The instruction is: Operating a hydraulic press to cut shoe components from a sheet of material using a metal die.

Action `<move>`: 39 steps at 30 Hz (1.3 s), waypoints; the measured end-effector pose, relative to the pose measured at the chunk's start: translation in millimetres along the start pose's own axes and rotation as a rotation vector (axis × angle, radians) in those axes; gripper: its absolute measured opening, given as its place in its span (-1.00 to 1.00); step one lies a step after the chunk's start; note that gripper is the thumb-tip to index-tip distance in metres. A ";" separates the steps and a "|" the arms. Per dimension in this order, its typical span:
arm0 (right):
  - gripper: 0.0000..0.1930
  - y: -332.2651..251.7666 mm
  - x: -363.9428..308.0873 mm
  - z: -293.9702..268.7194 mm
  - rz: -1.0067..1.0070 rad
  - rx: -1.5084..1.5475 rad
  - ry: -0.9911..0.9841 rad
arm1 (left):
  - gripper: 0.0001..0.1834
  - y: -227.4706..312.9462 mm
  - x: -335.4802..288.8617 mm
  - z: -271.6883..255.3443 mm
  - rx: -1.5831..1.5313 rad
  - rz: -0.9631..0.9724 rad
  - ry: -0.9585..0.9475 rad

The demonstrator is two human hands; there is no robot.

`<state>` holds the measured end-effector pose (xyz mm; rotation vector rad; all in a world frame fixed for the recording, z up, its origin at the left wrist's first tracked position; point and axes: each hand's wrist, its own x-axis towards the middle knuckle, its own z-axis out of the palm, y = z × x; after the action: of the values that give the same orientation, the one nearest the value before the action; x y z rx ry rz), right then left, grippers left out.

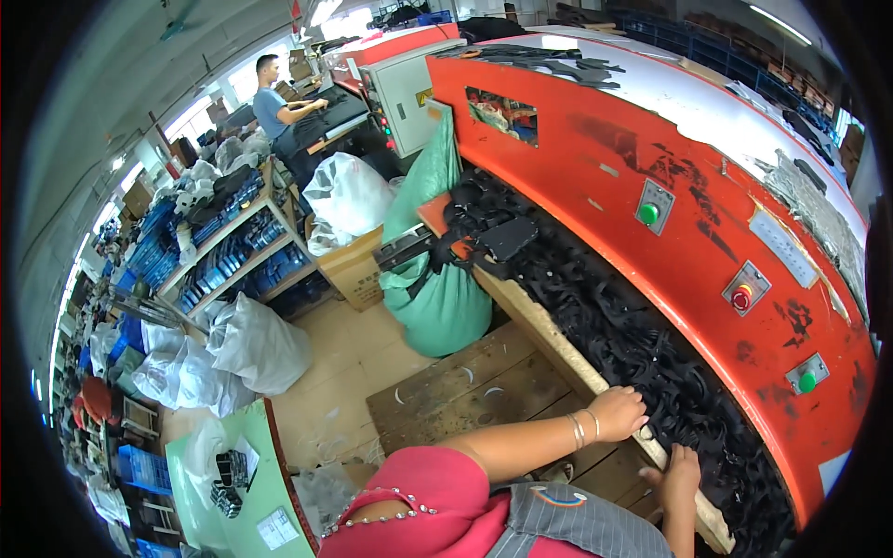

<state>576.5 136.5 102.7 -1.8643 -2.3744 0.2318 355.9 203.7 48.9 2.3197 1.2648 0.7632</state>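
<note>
The heap of black cut pieces [605, 316], running lengthwise toward eleven o'clock, is touched by the curled left hand [619, 412], nearer than the flattened right hand [679, 470].

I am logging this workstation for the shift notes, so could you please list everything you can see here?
Machine housing: one, red with white top, right.
Push buttons: two green, one red, on the housing.
Black cut pieces: a heap, uncounted, in the trough under the housing.
Wooden ledge: one, pale, along the trough.
Green sack: one, at the trough's far end.
White bags: several, on the floor, left.
Blue-crate shelving: one, left.
Green table: one, lower left.
Co-worker: one, blue shirt, far back.
Left hand: on the heap, grip unclear.
Right hand: at the ledge, grip unclear.
</note>
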 end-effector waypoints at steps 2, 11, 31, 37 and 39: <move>-0.37 -6.1 -0.6 16.7 0.085 -0.061 0.036 | -0.73 2.1 -3.4 0.4 0.016 -0.038 0.058; -0.48 -15.3 -8.0 5.3 0.130 -0.089 0.030 | -0.72 14.2 -7.5 -9.0 0.044 -0.079 0.083; -0.54 0.1 255.2 118.2 0.499 0.023 0.080 | -0.71 -139.8 144.0 22.0 -0.602 0.015 0.041; -0.63 19.4 268.8 138.0 0.412 0.199 0.149 | -0.45 -155.2 190.6 113.1 -0.828 -0.190 0.091; -0.68 39.5 265.0 144.6 0.512 0.200 0.185 | -0.44 -154.9 181.9 117.3 -0.764 -0.188 -0.004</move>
<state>524.8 395.9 -48.2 -2.2428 -1.6568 0.3099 411.0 429.9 -80.0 1.5655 0.9394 0.9612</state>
